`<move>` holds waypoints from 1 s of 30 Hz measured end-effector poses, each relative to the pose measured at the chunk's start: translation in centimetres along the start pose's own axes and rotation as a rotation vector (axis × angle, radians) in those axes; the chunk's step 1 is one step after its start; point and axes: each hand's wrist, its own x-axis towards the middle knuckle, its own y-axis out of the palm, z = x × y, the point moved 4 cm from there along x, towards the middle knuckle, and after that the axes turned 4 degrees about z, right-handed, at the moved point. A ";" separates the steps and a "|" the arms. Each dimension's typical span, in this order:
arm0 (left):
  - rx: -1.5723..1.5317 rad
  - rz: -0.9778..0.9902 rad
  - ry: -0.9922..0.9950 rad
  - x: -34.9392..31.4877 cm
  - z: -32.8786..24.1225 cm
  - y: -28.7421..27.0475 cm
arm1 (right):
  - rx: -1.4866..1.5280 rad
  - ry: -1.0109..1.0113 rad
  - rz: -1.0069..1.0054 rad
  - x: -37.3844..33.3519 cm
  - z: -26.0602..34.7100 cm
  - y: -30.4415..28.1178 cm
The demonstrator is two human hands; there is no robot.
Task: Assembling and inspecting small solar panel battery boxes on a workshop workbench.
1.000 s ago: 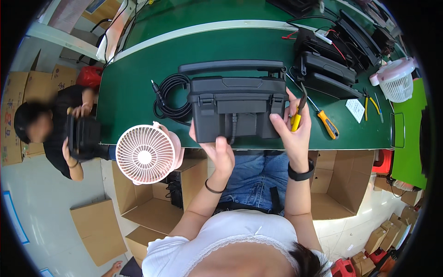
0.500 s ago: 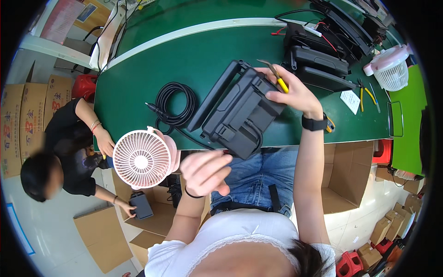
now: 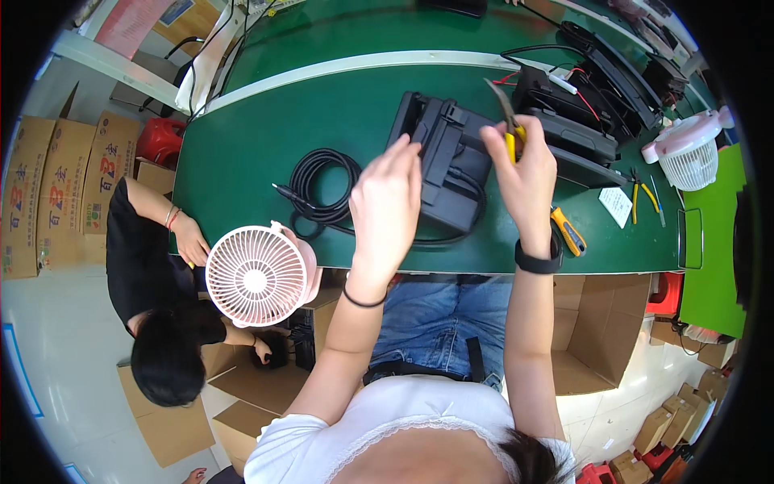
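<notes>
A black plastic case (image 3: 458, 173) with latches lies on the green table in front of me. My left hand (image 3: 385, 206) is over its left side; the fingers are stretched out along the latch edge, and the thumb is hidden. My right hand (image 3: 528, 177) is closed around pliers (image 3: 501, 100) with yellow handles and long curved jaws, held up at the case's right side. A thick black cable leads left from the case to a coil (image 3: 300, 181) on the table.
A pink fan (image 3: 256, 278) stands at the near left edge. At right lie an orange-handled tool (image 3: 569, 232), more pliers (image 3: 645, 198) and a white card (image 3: 616, 206). Black cases (image 3: 564, 133) crowd the back right, beside a second fan (image 3: 689, 153). A co-worker (image 3: 165, 355) reaches into a carton at left.
The case has moved from the table's front edge farther onto the table. My left hand has risen from below it to its left side. The co-worker has leaned down into the carton.
</notes>
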 end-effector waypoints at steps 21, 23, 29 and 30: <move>-0.557 0.357 0.015 7.8 2.5 5.5 | -0.438 -0.145 0.149 -3.6 2.9 0.0; -0.557 0.344 0.033 7.7 2.7 5.6 | -0.438 -0.124 0.150 -3.6 2.8 0.1; -0.588 0.330 -0.027 7.6 2.8 5.3 | -0.352 -0.071 0.169 -3.3 3.1 0.3; -0.630 0.303 -0.050 7.6 3.0 5.2 | -0.364 -0.066 0.187 -3.3 3.1 0.4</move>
